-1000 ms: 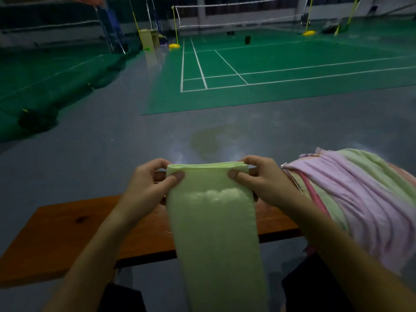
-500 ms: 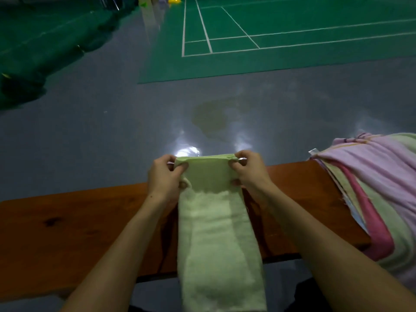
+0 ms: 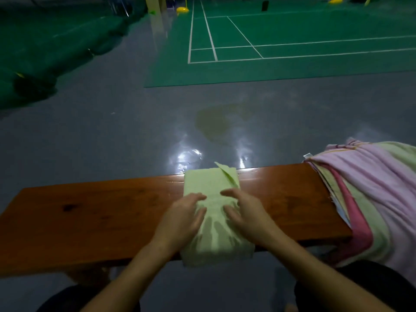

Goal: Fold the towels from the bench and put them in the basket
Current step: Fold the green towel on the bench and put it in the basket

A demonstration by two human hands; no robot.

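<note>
A pale green towel [image 3: 210, 183], folded into a narrow strip, lies across the wooden bench [image 3: 90, 212] from its far edge to just over its near edge. One corner of the top layer sticks up at the far right. My left hand [image 3: 183, 216] and my right hand [image 3: 244, 211] lie flat on the towel's middle, side by side, fingers stretched forward and slightly blurred. A heap of pink and green towels [image 3: 371, 190] covers the bench's right end. No basket is in view.
Grey glossy floor stretches beyond the bench, with a dull stain [image 3: 218, 122] ahead. A green badminton court [image 3: 270, 48] with white lines lies further off, and dark green netting [image 3: 45, 52] at the left. My knees show at the bottom edge.
The towel, held up by its top edge before, now lies on the bench. Both hands have let go of the edge and press flat on it. The view has tilted down.
</note>
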